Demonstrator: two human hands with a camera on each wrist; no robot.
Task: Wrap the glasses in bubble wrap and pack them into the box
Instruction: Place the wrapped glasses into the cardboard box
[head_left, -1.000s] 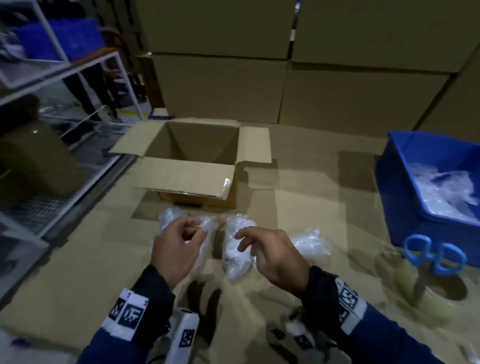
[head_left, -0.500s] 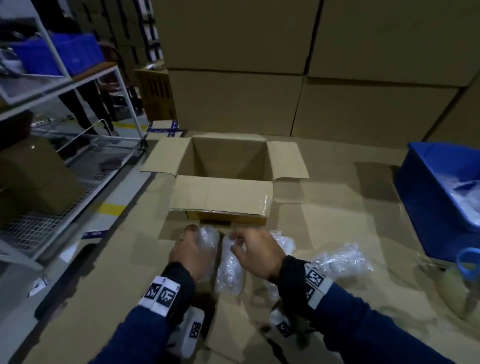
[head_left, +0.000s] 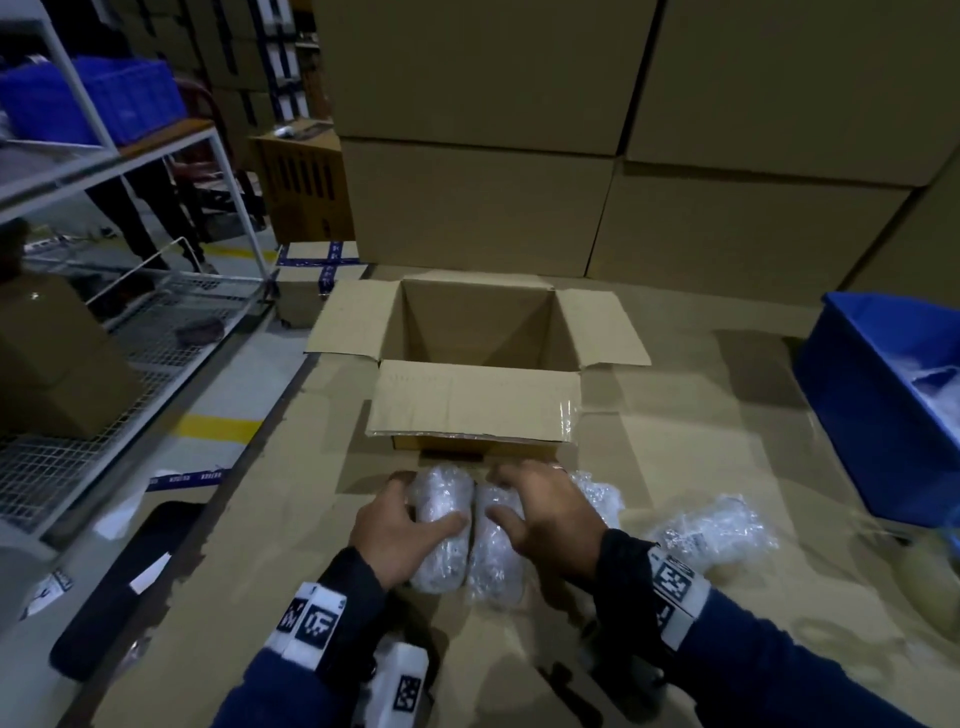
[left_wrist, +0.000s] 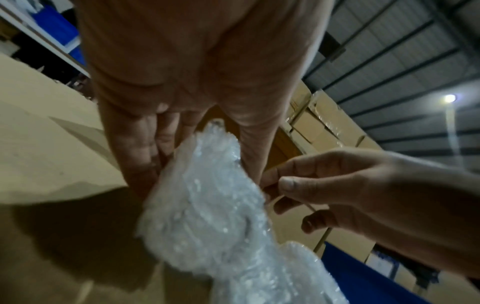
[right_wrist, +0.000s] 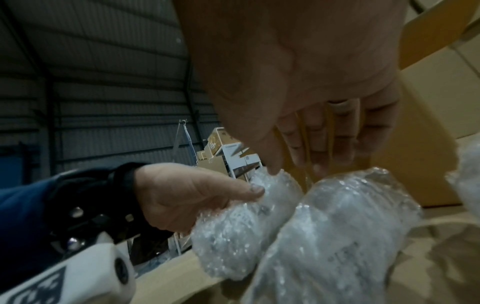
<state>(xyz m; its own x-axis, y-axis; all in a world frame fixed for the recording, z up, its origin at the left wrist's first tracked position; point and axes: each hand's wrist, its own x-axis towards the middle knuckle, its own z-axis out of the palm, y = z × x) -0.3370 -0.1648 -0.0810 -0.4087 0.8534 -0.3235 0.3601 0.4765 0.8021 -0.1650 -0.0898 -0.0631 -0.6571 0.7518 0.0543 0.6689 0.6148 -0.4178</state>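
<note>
Two bubble-wrapped glasses lie side by side on the cardboard-covered table, just in front of the open cardboard box. My left hand grips the left wrapped glass, thumb across its top and fingers down its far side. In the left wrist view the same bundle sits between thumb and fingers. My right hand hovers over the right wrapped glass, fingers nearly straight. In the right wrist view its thumb tip touches the left bundle and the right bundle lies under the palm. The box interior looks empty.
Two more wrapped bundles lie to the right, one behind my right hand, one further out. A blue bin with bubble wrap stands at the right edge. Stacked cartons wall the back. A wire shelf runs along the left.
Both hands have come down from above the bundles onto them. My left hand has closed round the left wrapped glass; my right hand has settled over the right one.
</note>
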